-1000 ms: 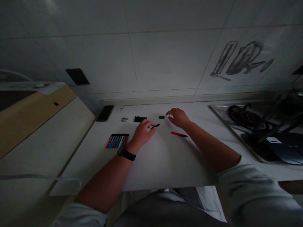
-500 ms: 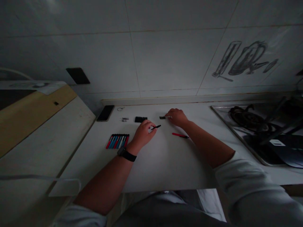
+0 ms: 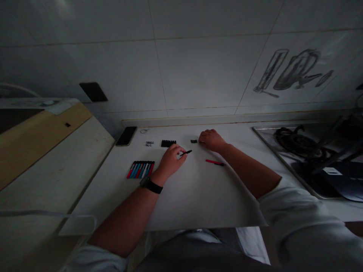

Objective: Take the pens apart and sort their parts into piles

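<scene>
My left hand (image 3: 171,158) is closed in a pinch on a slim black pen part (image 3: 187,152), held just above the white counter with its tip pointing right. My right hand (image 3: 211,139) rests on the counter with its fingers curled down; what they hold, if anything, is hidden. Just left of those fingers lie several small black pieces (image 3: 193,141). A red and black pen (image 3: 214,162) lies below my right wrist. Beyond my left hand stands a row of black parts (image 3: 168,143), with small springs (image 3: 149,143) to their left. Red, blue and white pen barrels (image 3: 141,169) lie side by side near my watch.
A phone (image 3: 126,136) lies at the counter's back left, with a small ring-like loop (image 3: 144,131) beside it. On the right is a gas stove (image 3: 297,141) with dark items on it. A tiled wall (image 3: 198,75) rises behind the counter.
My right fingers have curled in and drawn slightly away from the small black pieces. My left hand still holds the black pen part in nearly the same place.
</scene>
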{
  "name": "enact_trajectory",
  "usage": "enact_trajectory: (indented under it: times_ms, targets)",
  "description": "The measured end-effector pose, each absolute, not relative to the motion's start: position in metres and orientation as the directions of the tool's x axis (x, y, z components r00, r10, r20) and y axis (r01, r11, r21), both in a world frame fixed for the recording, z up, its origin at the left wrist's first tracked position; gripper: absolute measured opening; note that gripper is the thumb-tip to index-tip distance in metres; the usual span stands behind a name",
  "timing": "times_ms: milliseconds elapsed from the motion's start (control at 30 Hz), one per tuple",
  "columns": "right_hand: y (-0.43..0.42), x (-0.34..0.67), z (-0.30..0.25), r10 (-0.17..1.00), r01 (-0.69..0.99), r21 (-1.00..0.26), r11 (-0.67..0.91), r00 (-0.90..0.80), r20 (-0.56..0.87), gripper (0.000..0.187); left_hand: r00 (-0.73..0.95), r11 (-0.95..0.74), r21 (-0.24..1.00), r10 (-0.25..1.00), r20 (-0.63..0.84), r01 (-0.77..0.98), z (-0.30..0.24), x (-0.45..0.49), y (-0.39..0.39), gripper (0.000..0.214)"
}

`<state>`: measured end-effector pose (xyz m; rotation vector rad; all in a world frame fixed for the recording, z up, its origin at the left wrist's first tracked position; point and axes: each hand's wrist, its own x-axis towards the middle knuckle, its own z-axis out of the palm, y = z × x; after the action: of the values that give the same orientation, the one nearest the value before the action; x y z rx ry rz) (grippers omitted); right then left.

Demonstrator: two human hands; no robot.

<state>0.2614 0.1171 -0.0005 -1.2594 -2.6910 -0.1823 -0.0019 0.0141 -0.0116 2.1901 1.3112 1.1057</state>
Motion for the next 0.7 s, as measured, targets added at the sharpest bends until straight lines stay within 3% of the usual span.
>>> enact_trajectory:
  times_ms: [100, 433, 567, 700]
  targets:
    - [0.11, 0.259, 0.007, 0.765, 0.788, -0.021, 0.615, -0.59, 0.258, 0.017, 0.267, -0.508, 0.637, 0.857, 0.441, 0.58, -0.012, -0.002, 0.014, 0.006]
    - [0.047, 0.236, 0.027, 0.775, 0.61, -0.494, 0.62, -0.381, 0.503, 0.018, 0.276, -0.518, 0.645, 0.852, 0.444, 0.561, -0.015, -0.001, 0.015, 0.006]
    - [0.036, 0.231, 0.012, 0.83, 0.45, -0.699, 0.556, -0.243, 0.503, 0.015, 0.276, -0.523, 0.647, 0.849, 0.451, 0.555, -0.014, -0.001, 0.015, 0.005]
    - [0.036, 0.232, -0.007, 0.908, 0.303, -0.856, 0.419, -0.151, 0.391, 0.023, 0.279, -0.535, 0.637, 0.841, 0.463, 0.555, -0.011, 0.0, 0.013, 0.005]
